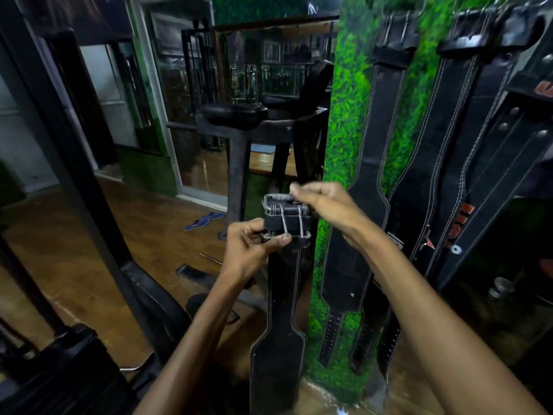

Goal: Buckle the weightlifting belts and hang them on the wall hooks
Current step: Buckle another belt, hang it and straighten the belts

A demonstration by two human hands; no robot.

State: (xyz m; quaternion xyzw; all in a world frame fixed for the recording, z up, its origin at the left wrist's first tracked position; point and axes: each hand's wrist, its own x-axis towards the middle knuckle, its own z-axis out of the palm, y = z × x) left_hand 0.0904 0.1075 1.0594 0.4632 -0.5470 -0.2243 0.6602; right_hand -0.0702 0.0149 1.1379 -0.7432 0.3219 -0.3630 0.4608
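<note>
The black leather belt (282,298) hangs vertically in front of the person, held at its top end, with its wide padded section lowest, near the floor. Its metal double-prong buckle (284,215) sits at the top, both prongs lying across the strap. The left hand (251,250) grips the strap just below the buckle, fingers (279,238) curled and pinching the leather at the prong tips. The right hand (324,205) holds the top of the buckle frame, its fingers pressed together and curled around the metal bar.

Just right of the held belt stands a wall panel covered in green artificial grass (344,121). Several hanging belts (380,139) of black leather with white stitching are suspended from the top of it, buckles uppermost. Behind the hands stands a dark exercise machine (239,139) on a wooden floor (83,250), where a blue sandal (203,220) lies.
</note>
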